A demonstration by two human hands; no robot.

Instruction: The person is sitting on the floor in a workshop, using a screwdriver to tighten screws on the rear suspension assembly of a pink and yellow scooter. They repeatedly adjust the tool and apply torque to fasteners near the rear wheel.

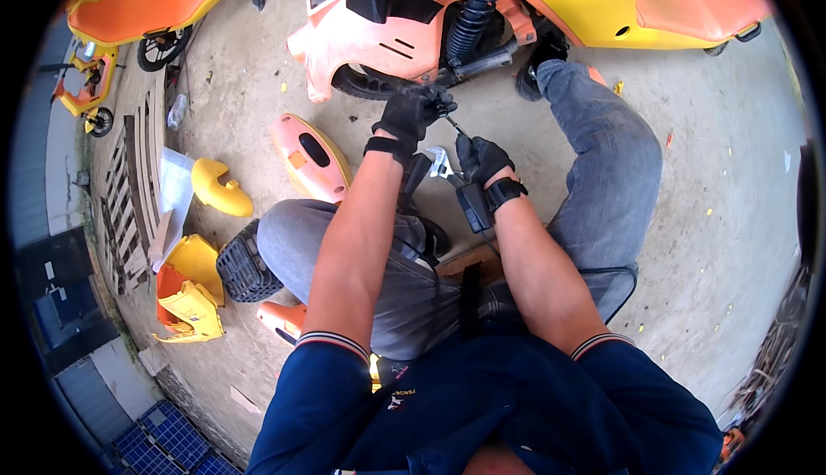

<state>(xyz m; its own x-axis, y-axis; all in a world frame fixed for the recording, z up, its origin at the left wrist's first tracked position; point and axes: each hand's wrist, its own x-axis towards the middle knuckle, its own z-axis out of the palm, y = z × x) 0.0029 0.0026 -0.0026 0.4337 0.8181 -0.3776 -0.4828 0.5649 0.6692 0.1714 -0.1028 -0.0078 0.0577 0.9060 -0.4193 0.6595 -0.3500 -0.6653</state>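
In the head view I sit in front of a pink and yellow scooter (387,40) with a black coil-spring shock (471,19). My gloved left hand (413,112) is closed below the shock, around the upper end of a thin metal tool (453,123); what else its fingers hold is unclear. My gloved right hand (480,158) is closed on the tool's lower end. A silver adjustable wrench (440,162) lies just left of my right hand, and a black box-like object (473,208) with a cord is below it, by my right wrist.
A pink oval panel (318,174), a yellow fender (228,195), a yellow shell (194,303) and a black crate (241,268) are on the floor to my left. Wooden pallets (125,208) line the left wall. More scooters (159,6) stand at the upper left.
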